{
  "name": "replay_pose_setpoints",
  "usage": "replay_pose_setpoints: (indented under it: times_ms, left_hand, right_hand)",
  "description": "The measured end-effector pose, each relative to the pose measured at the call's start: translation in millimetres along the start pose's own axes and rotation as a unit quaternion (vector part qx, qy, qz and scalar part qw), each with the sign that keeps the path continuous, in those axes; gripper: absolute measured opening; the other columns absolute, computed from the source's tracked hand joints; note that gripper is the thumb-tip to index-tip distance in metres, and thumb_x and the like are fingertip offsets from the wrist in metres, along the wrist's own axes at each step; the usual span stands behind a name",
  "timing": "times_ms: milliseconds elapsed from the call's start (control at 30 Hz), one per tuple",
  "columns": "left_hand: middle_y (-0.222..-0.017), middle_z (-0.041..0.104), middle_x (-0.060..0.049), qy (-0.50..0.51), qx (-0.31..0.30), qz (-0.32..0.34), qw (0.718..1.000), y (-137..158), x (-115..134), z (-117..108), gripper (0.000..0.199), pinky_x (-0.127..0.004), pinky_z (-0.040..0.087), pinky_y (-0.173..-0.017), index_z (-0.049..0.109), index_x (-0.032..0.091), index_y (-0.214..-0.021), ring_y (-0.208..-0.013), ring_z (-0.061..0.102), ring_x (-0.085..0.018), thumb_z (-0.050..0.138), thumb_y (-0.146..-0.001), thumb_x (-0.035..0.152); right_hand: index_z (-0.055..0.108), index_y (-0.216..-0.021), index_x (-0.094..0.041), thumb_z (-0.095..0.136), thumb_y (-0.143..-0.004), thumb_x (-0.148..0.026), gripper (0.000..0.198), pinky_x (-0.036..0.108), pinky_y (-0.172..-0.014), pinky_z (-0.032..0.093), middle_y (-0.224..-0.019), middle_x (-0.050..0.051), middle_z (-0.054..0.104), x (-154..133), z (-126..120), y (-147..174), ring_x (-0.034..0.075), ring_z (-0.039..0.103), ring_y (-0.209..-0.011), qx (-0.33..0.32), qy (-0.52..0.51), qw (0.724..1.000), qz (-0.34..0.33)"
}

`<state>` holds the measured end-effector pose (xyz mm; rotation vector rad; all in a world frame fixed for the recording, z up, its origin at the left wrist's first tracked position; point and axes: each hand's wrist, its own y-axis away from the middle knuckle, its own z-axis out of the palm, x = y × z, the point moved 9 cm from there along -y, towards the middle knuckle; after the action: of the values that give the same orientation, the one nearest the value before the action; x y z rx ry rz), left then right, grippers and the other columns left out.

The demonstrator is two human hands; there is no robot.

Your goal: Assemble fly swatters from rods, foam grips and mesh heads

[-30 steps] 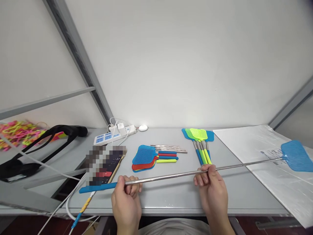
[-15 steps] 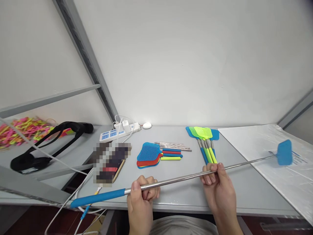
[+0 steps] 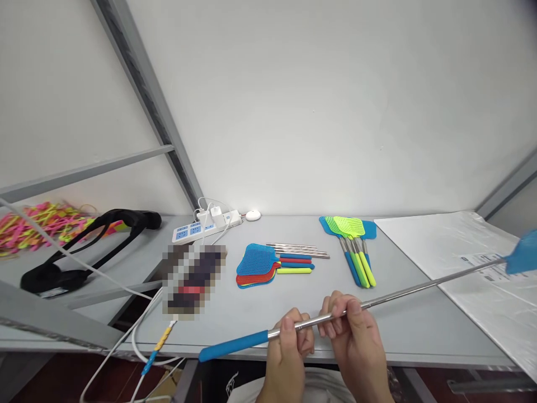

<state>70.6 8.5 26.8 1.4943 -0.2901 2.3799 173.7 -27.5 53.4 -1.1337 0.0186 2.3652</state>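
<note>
A blue fly swatter with a telescopic metal rod lies slantwise across both my hands, its blue handle low on the left and its blue head at the right edge of the view, partly cut off. My left hand is closed on the rod just beyond the handle. My right hand pinches the rod a little farther along, close beside the left. Beyond the right hand lie several assembled swatters with blue and green handles. Several loose swatter heads with handles lie stacked near the middle, and bare metal rods lie behind them.
At the left are a power strip with chargers, a blurred-out item, white cables, a black headset-like frame and a heap of colourful pieces. White plastic sheeting covers the table's right side. Grey metal posts stand at the sides.
My left hand has moved right, bringing my hands close together. The rod's visible length between handle and right hand is shorter. The swatter has shifted right, its head now reaching the view's edge.
</note>
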Motion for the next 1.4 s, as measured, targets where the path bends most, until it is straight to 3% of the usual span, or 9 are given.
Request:
replay_pose_setpoints:
  times_ms: [200, 333, 467, 600, 733, 933, 1167, 1267, 1400]
  left_hand:
    - [-0.057, 0.036, 0.002, -0.021, -0.027, 0.027, 0.999, -14, 17, -20, 0.056, -0.028, 0.026, -0.052, 0.042, 0.02, -0.058, -0.053, 0.031, -0.013, 0.041, -0.091, 0.065]
    - [-0.057, 0.035, 0.003, 0.073, 0.069, 0.064, 0.993, -21, 33, -49, 0.054, -0.027, 0.03, -0.051, 0.043, 0.02, -0.058, -0.052, 0.033, -0.012, 0.043, -0.092, 0.062]
    - [-0.051, 0.031, 0.004, 0.103, 0.133, 0.094, 0.981, -22, 48, -70, 0.051, -0.025, 0.032, -0.05, 0.039, 0.02, -0.053, -0.05, 0.032, -0.011, 0.054, -0.091, 0.05]
    - [-0.047, 0.025, 0.006, 0.142, 0.198, 0.116, 0.963, -19, 58, -87, 0.051, -0.025, 0.033, -0.048, 0.034, 0.02, -0.053, -0.046, 0.027, -0.011, 0.053, -0.092, 0.046]
    - [-0.049, 0.028, 0.006, 0.136, 0.214, 0.138, 0.957, -19, 70, -95, 0.048, -0.025, 0.034, -0.049, 0.034, 0.02, -0.054, -0.047, 0.03, -0.01, 0.057, -0.09, 0.04]
    - [-0.048, 0.026, 0.007, 0.163, 0.24, 0.159, 0.944, -20, 83, -112, 0.047, -0.024, 0.031, -0.046, 0.03, 0.02, -0.056, -0.044, 0.025, -0.009, 0.057, -0.089, 0.04]
    - [-0.047, 0.024, 0.007, 0.195, 0.251, 0.145, 0.937, -20, 79, -112, 0.048, -0.025, 0.03, -0.045, 0.027, 0.02, -0.057, -0.044, 0.022, -0.009, 0.057, -0.089, 0.039]
    - [-0.047, 0.023, 0.007, 0.212, 0.274, 0.153, 0.926, -17, 75, -107, 0.05, -0.025, 0.029, -0.044, 0.023, 0.02, -0.058, -0.044, 0.02, -0.01, 0.056, -0.089, 0.041]
    - [-0.047, 0.023, 0.008, 0.2, 0.258, 0.099, 0.94, -16, 51, -80, 0.049, -0.025, 0.03, -0.044, 0.026, 0.021, -0.058, -0.043, 0.021, -0.01, 0.054, -0.091, 0.045]
  right_hand:
    - [0.07, -0.079, -0.019, 0.053, -0.094, -0.045, 0.034, 0.027, -0.054, 0.039, -0.061, -0.002, 0.043, 5, -8, -3, 0.012, 0.046, -0.056, -0.001, 0.066, 0.998, 0.003]
    - [0.069, -0.078, -0.018, 0.058, -0.091, -0.049, 0.035, 0.026, -0.051, 0.039, -0.057, -0.003, 0.042, 4, -19, -7, 0.01, 0.044, -0.05, 0.039, 0.066, 0.997, 0.03]
    - [0.07, -0.083, -0.018, 0.068, -0.084, -0.047, 0.029, 0.026, -0.049, 0.04, -0.052, -0.004, 0.045, 2, -29, -12, 0.011, 0.045, -0.048, 0.058, 0.086, 0.993, 0.06]
    - [0.068, -0.081, -0.019, 0.071, -0.083, -0.045, 0.026, 0.025, -0.047, 0.04, -0.051, -0.005, 0.045, -12, -48, -18, 0.009, 0.043, -0.046, 0.105, 0.055, 0.993, 0.03]
    - [0.068, -0.082, -0.019, 0.066, -0.087, -0.045, 0.027, 0.025, -0.049, 0.041, -0.053, -0.004, 0.047, -26, -62, -23, 0.009, 0.044, -0.047, 0.127, 0.03, 0.991, 0.004]
    - [0.067, -0.084, -0.019, 0.059, -0.092, -0.044, 0.027, 0.022, -0.049, 0.038, -0.052, -0.006, 0.041, -55, -88, -25, 0.008, 0.037, -0.048, 0.217, -0.008, 0.974, -0.06]
    - [0.067, -0.082, -0.02, 0.055, -0.094, -0.042, 0.028, 0.024, -0.053, 0.039, -0.061, -0.003, 0.044, -59, -91, -28, 0.011, 0.041, -0.057, 0.213, -0.035, 0.973, -0.083]
    - [0.069, -0.083, -0.02, 0.052, -0.095, -0.041, 0.029, 0.026, -0.057, 0.041, -0.073, 0.001, 0.051, -52, -80, -25, 0.012, 0.045, -0.063, 0.192, -0.029, 0.978, -0.078]
    - [0.07, -0.084, -0.021, 0.048, -0.096, -0.042, 0.033, 0.027, -0.059, 0.042, -0.077, 0.002, 0.054, -34, -53, -20, 0.013, 0.048, -0.065, 0.136, -0.009, 0.989, -0.061]
